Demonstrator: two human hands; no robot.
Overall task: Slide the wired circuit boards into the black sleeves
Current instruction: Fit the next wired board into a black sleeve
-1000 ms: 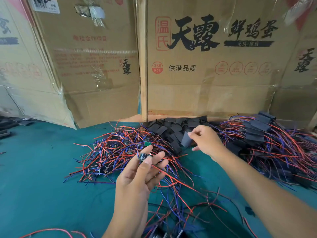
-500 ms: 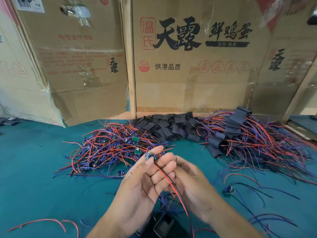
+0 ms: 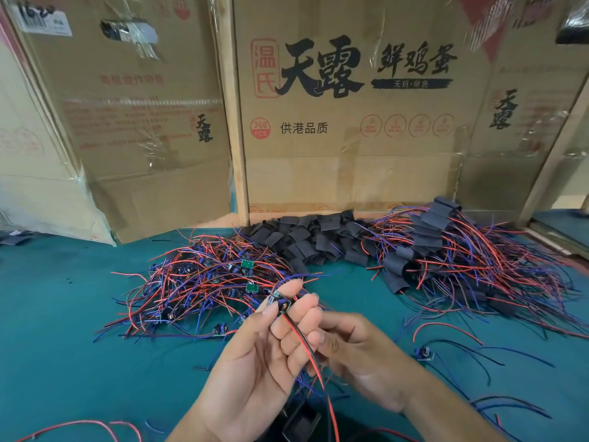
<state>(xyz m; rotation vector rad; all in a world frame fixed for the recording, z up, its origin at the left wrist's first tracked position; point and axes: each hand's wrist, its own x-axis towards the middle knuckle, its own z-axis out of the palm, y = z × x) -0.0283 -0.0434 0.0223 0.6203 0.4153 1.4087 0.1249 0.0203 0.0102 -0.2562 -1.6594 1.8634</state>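
My left hand (image 3: 261, 355) is raised palm-up and pinches a small wired circuit board (image 3: 281, 304) at its fingertips. The board's red and black wires (image 3: 314, 365) run down between my hands. My right hand (image 3: 363, 355) sits right behind the left fingers, curled, with a dark bit of a black sleeve (image 3: 332, 345) showing between thumb and finger; most of that sleeve is hidden. A heap of loose wired boards (image 3: 207, 282) lies at centre left. Empty black sleeves (image 3: 306, 240) are piled at the back. Sleeved boards (image 3: 446, 250) are stacked at the right.
Cardboard boxes (image 3: 350, 138) wall off the back of the teal table (image 3: 63, 346). A stray board with wires (image 3: 425, 354) lies to the right of my hands. A black object (image 3: 301, 421) sits at the near edge below my hands. Loose red wires (image 3: 79, 425) lie at bottom left.
My right hand took a sleeve from the back pile and drew back to meet my left hand. The view has shifted right. Over the last half second the hands barely moved.
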